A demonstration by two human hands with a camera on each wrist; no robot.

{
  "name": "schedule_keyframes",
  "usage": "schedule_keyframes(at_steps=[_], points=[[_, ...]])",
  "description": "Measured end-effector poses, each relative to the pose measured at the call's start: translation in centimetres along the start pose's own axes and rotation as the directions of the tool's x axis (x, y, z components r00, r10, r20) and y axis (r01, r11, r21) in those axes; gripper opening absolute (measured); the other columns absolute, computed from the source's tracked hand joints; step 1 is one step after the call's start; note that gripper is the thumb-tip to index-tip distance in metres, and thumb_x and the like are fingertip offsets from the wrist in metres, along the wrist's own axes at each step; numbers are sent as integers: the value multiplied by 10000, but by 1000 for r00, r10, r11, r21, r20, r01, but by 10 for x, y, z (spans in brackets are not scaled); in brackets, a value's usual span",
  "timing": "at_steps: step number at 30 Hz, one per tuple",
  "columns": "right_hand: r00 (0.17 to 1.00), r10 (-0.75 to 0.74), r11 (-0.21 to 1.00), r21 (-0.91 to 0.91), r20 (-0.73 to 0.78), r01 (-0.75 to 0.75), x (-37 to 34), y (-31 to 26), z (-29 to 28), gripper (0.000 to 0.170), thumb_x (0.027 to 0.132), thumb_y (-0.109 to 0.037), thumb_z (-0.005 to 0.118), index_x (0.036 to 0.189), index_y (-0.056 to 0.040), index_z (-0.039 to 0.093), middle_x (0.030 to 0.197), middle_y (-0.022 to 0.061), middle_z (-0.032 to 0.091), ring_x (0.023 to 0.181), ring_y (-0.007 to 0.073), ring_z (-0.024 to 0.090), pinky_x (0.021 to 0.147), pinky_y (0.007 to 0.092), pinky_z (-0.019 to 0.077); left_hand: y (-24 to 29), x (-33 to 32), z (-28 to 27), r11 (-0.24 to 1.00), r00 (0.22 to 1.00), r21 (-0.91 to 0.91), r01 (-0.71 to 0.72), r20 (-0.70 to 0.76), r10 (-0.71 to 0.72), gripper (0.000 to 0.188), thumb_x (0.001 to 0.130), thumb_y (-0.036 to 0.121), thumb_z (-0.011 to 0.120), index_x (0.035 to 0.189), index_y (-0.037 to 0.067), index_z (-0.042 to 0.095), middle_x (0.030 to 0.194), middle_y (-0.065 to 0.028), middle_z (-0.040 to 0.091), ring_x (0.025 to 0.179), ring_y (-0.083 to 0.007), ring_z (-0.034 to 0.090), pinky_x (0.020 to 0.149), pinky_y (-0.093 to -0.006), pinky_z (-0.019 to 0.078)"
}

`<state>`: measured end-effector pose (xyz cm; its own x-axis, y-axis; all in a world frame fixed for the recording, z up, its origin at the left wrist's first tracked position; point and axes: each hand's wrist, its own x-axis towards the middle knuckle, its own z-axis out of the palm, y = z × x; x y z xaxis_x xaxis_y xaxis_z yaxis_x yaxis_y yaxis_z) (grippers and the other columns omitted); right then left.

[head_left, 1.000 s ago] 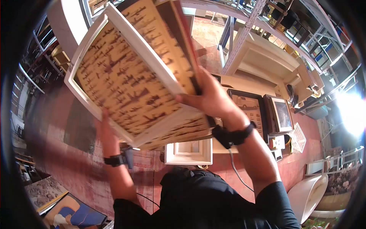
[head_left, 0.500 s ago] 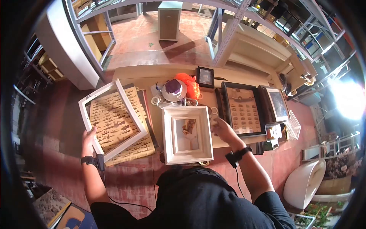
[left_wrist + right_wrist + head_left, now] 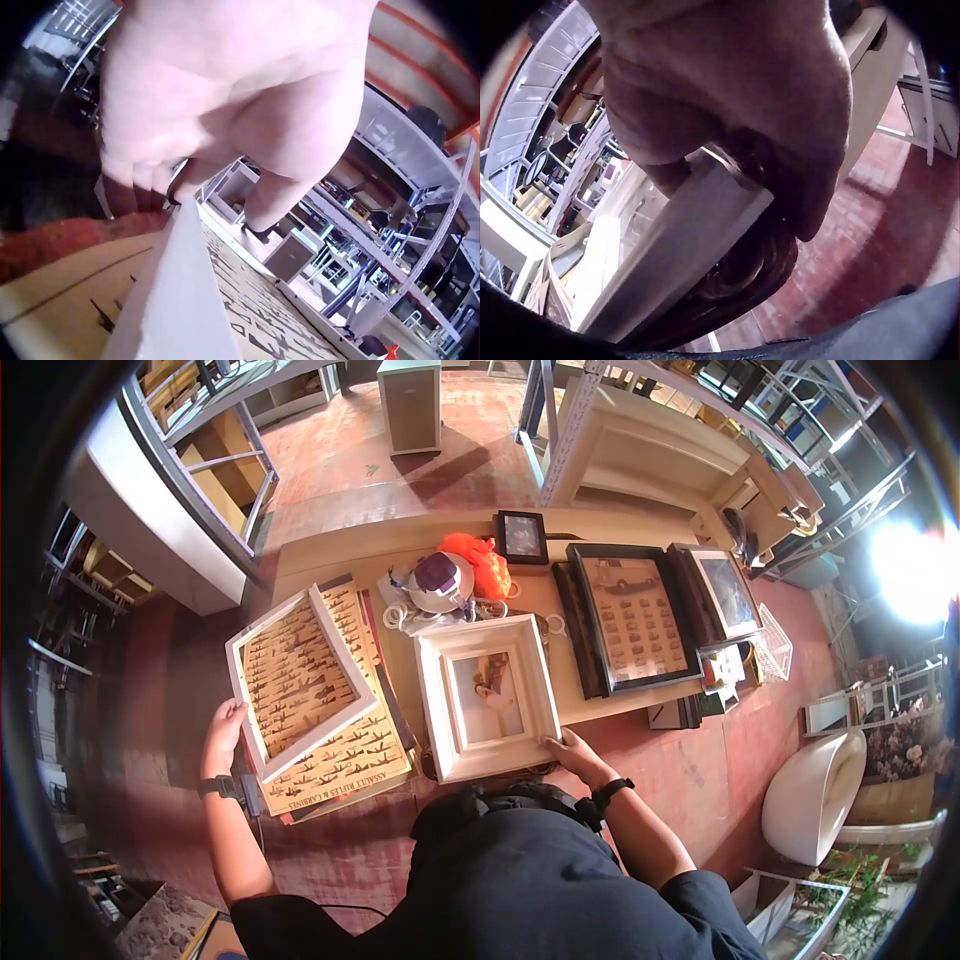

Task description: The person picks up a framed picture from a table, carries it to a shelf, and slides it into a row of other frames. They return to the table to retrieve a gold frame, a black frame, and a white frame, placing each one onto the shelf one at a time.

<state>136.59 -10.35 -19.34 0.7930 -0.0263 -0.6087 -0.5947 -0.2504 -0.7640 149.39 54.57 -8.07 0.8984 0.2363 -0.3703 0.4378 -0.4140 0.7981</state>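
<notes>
A thin white frame (image 3: 352, 656) lies tilted over printed sheets (image 3: 380, 758) at the table's left end. My left hand (image 3: 224, 738) grips its left edge; in the left wrist view the hand (image 3: 240, 90) curls over the white edge (image 3: 184, 292). At the table's front middle is a deep cream frame (image 3: 436, 690) with a picture inside. The right hand (image 3: 582, 757) holds its lower right corner, and in the right wrist view that hand (image 3: 727, 97) has its fingers round the corner of the frame (image 3: 682, 232).
Behind the cream frame sit a white and purple object (image 3: 437, 582) and an orange bag (image 3: 484, 568). A small black frame (image 3: 522, 537) stands near the back edge. Large dark frames (image 3: 640, 682) lie on the right side of the table (image 3: 350, 535).
The white frame and sheets have come down from in front of me to the left. My right hand has let go of them and taken hold of the cream frame's corner.
</notes>
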Motion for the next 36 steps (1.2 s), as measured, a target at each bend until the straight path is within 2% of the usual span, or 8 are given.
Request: schedule_keyframes(at_steps=[6, 9, 11, 15, 23, 27, 33, 36], points=[[998, -36, 992, -123, -51, 30, 0, -9, 8, 511, 971, -408, 591, 1289, -8, 562, 1061, 97, 674, 967, 162, 616, 841, 310, 501, 29, -31, 12, 870, 967, 493, -14, -215, 137, 512, 967, 283, 587, 1370, -11, 473, 1410, -221, 485, 1280, -356, 497, 1101, -415, 358], [994, -103, 985, -144, -48, 95, 10, 12, 8, 534, 967, -438, 593, 1301, -24, 555, 1058, 95, 672, 962, 172, 617, 842, 317, 503, 77, -71, 34, 901, 940, 410, -138, -233, 250, 462, 975, 268, 583, 1361, 31, 494, 1388, -185, 506, 1273, -316, 502, 1086, -406, 370], [987, -136, 989, -75, -85, 130, 13, 21, 9, 508, 971, -427, 594, 1295, -37, 558, 1051, 85, 670, 961, 159, 607, 833, 317, 500, 81, -80, 46, 945, 939, 148, -291, -144, 311, 418, 979, 244, 587, 1345, 55, 514, 1343, -156, 539, 1241, -271, 520, 1058, -388, 390], [992, 41, 998, 53, -115, -35, -7, -2, -8, 465, 978, -380, 600, 1274, -23, 565, 1047, 68, 662, 975, 146, 587, 848, 316, 490, 126, -129, 99, 877, 886, 145, -459, 9, 463, 350, 960, 182, 605, 1268, 21, 562, 1213, -128, 624, 1114, -236, 597, 965, -359, 460], [879, -318, 945, -38, -354, 326, -41, -14, -63, 394, 934, -229, 666, 1231, 13, 572, 1064, 86, 629, 1000, 173, 561, 896, 319, 451, 115, -165, 195, 786, 684, -59, -615, 455, 570, 317, 952, 155, 622, 1222, -5, 575, 1098, -139, 659, 1033, -222, 646, 884, -349, 522], [881, -242, 938, 135, -406, 319, -63, -11, -105, 385, 935, -254, 678, 1216, -13, 571, 1069, 40, 611, 1000, 132, 530, 907, 294, 430, 104, -180, 222, 828, 663, 91, -553, 650, 371, 340, 954, 267, 615, 1181, 15, 599, 1068, -177, 663, 969, -295, 666, 848, -389, 527], [811, -172, 923, 197, -559, 331, -73, -16, -157, 391, 953, -385, 637, 1167, -63, 581, 911, -12, 584, 800, 83, 529, 635, 238, 421, 76, -186, 257, 808, 672, 213, -550, 687, 276, 421, 944, 367, 587, 1166, 9, 598, 1108, -222, 657, 1026, -389, 629, 875, -457, 506], [796, -154, 909, 233, -586, 347, -62, -8, -182, 386, 960, -381, 625, 1157, -53, 578, 896, -10, 582, 788, 85, 542, 626, 247, 441, 80, -197, 271, 768, 758, 522, -370, 648, -76, 488, 927, 418, 594, 1156, -13, 592, 1139, -238, 650, 1015, -398, 634, 859, -482, 499]])
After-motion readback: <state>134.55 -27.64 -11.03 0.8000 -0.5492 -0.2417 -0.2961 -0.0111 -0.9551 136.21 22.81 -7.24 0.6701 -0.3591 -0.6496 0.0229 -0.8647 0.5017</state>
